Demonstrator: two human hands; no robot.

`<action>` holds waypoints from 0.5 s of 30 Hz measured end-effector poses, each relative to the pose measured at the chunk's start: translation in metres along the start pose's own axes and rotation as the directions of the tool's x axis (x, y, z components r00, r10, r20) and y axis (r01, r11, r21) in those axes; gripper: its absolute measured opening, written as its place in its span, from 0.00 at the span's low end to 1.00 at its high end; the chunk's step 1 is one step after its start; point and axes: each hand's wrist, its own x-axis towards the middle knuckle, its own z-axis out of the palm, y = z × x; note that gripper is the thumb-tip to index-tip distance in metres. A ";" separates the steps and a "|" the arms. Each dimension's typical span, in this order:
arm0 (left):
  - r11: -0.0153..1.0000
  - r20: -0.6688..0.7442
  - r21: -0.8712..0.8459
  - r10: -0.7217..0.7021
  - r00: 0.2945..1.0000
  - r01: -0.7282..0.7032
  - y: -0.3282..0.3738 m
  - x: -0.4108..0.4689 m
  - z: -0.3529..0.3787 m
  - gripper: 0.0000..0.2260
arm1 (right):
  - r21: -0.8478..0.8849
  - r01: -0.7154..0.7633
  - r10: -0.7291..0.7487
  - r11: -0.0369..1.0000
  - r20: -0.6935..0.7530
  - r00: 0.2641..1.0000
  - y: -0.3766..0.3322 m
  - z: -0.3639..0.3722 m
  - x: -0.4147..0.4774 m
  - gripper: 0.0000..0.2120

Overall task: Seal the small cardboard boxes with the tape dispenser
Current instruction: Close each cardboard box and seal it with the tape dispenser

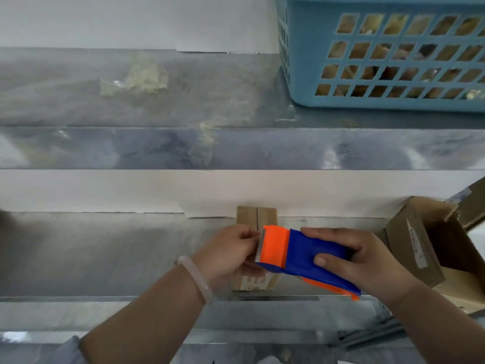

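A small brown cardboard box lies on the lower metal shelf, its flaps closed with a seam down the middle. Above it my right hand grips a blue and orange tape dispenser, thumb on its blue side. The toothed blade end points left. My left hand, with a pale bracelet on the wrist, pinches at the tape end right by the blade. Both hands and the dispenser hide the middle of the box.
A larger open cardboard box lies tipped at the right of the shelf. On the upper shelf stands a blue plastic basket with brown items inside. Crumpled clear tape scraps lie on the upper shelf at left.
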 end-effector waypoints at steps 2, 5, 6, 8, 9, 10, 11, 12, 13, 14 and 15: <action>0.986 -0.064 0.139 0.102 0.993 -0.092 0.000 0.000 0.001 0.07 | -0.031 0.002 -0.002 1.000 0.010 1.000 0.001 -0.001 0.001 0.20; 0.966 -0.105 0.192 0.194 0.975 -0.172 -0.001 -0.001 0.000 0.07 | -0.041 -0.011 0.012 0.999 0.024 1.000 0.001 -0.005 0.001 0.18; 0.963 -0.111 0.194 0.209 0.972 -0.185 -0.002 -0.002 -0.001 0.07 | -0.048 -0.012 0.013 0.999 0.032 0.999 0.000 -0.006 0.001 0.20; 0.961 -0.147 0.190 0.231 0.962 -0.201 -0.007 -0.002 -0.006 0.07 | -0.076 -0.006 0.009 0.997 0.043 0.999 -0.001 -0.010 0.000 0.21; 0.958 -0.172 0.198 0.240 0.955 -0.205 -0.010 -0.002 -0.011 0.07 | -0.089 -0.001 0.004 0.996 0.043 0.999 0.000 -0.013 -0.001 0.21; 0.956 -0.196 0.212 0.246 0.949 -0.204 -0.013 -0.002 -0.017 0.07 | -0.101 0.003 0.001 0.995 0.040 0.999 0.001 -0.017 -0.003 0.20; 0.955 -0.220 0.222 0.247 0.944 -0.198 -0.017 -0.003 -0.025 0.07 | -0.111 0.000 0.003 0.994 0.031 1.000 0.003 -0.021 -0.005 0.18; 0.956 -0.247 0.225 0.242 0.938 -0.187 -0.022 -0.004 -0.033 0.06 | -0.122 -0.007 0.010 0.993 0.024 1.000 0.005 -0.026 -0.008 0.16; 0.960 -0.272 0.219 0.231 0.934 -0.173 -0.027 -0.004 -0.041 0.06 | -0.135 -0.009 0.012 0.991 0.020 1.000 0.009 -0.031 -0.010 0.15; 0.966 -0.291 0.204 0.215 0.932 -0.159 -0.033 -0.006 -0.048 0.06 | -0.153 -0.015 0.019 0.988 0.021 1.000 0.014 -0.036 -0.013 0.16; 0.972 -0.298 0.187 0.195 0.934 -0.143 -0.038 -0.006 -0.053 0.06 | -0.167 -0.028 0.032 0.986 0.020 0.999 0.018 -0.040 -0.015 0.17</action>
